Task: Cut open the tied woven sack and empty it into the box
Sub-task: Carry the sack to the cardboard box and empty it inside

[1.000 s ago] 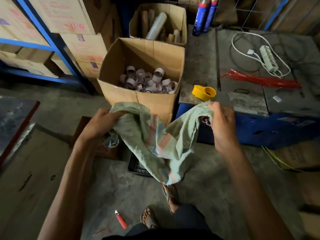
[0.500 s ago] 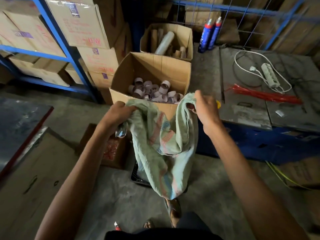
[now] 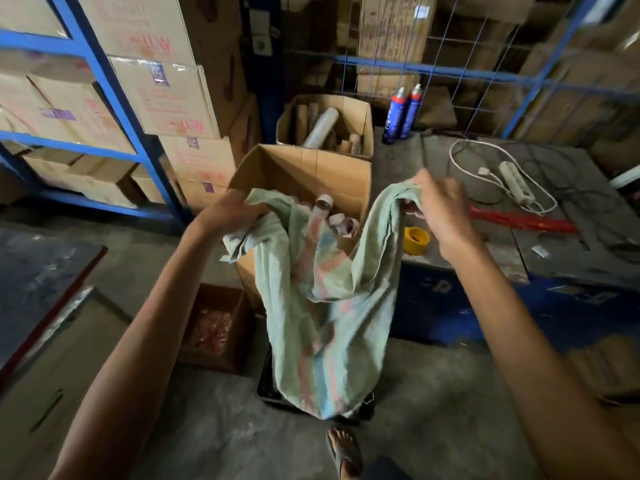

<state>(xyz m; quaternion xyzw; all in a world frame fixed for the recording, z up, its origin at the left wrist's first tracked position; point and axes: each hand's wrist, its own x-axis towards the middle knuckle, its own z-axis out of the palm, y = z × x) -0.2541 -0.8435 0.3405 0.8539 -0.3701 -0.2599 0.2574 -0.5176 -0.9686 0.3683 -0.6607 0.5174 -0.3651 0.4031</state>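
Note:
A limp, pale green woven sack (image 3: 325, 306) with faded pink and blue print hangs slack in front of an open cardboard box (image 3: 304, 171). My left hand (image 3: 228, 213) grips one side of its mouth at the box's near left corner. My right hand (image 3: 440, 206) holds the other side up, level with the box's right wall. Several short cardboard tube cores (image 3: 341, 220) lie inside the box, partly hidden behind the sack. The sack's bottom dangles over a dark crate (image 3: 270, 386) on the floor.
A second box (image 3: 360, 112) of long tubes stands behind. On the blue workbench (image 3: 450, 306) to the right lie a yellow tape roll (image 3: 416, 240), red strips (image 3: 519, 221), a power strip (image 3: 516, 183) and two spray cans (image 3: 403, 112). Blue shelving (image 3: 114, 84) with cartons stands left. A small box (image 3: 214, 327) of red items sits below. My sandalled foot (image 3: 344, 452) is on the floor.
Both hands have lifted the sack's mouth higher and spread it wider in front of the box. The view has tilted upward, so the red cutter on the floor has dropped out of sight.

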